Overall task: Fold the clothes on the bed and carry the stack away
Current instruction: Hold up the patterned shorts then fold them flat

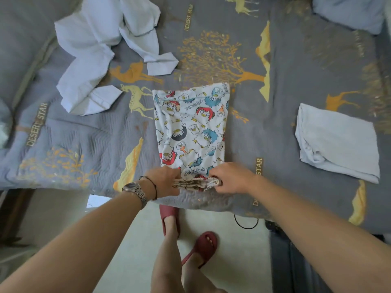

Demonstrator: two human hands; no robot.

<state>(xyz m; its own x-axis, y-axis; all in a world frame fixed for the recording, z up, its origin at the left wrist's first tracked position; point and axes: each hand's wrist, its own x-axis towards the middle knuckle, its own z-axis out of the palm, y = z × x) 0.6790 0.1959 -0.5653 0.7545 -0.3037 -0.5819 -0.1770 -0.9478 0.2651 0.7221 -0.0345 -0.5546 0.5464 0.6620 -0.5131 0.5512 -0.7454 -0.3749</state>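
Grey bed (296, 60) carries cartoon-print garment (190, 127), crumpled shirt (95, 49), folded cloth (338, 142)

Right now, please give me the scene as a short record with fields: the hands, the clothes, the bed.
left hand: grips the near edge of the cartoon garment
right hand: grips the same edge
cartoon garment: lies flat in a long strip, near end lifted
folded cloth: pale blue, lies on the right
unfolded shirt: pale blue, crumpled at far left
bed cover: grey, with deer and trees
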